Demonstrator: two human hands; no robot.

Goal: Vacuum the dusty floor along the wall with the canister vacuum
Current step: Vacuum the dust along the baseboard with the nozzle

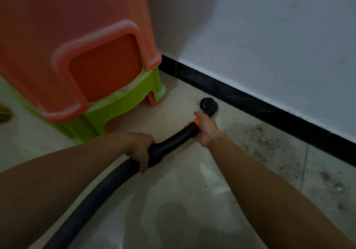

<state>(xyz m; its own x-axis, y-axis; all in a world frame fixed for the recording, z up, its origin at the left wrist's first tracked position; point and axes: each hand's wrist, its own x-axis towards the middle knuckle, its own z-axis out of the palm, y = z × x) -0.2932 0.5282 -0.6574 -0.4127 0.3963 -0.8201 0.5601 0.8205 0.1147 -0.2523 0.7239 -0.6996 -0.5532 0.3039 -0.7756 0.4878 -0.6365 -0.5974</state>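
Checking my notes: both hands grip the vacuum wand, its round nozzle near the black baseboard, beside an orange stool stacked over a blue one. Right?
Wrong in one respect: in the head view the bottom stool is green, not blue. The rest holds.

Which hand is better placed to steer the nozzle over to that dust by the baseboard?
The right hand: it grips the tube at the orange collar, just behind the nozzle, nearest the dust. The left hand holds farther back, by the corrugated hose.
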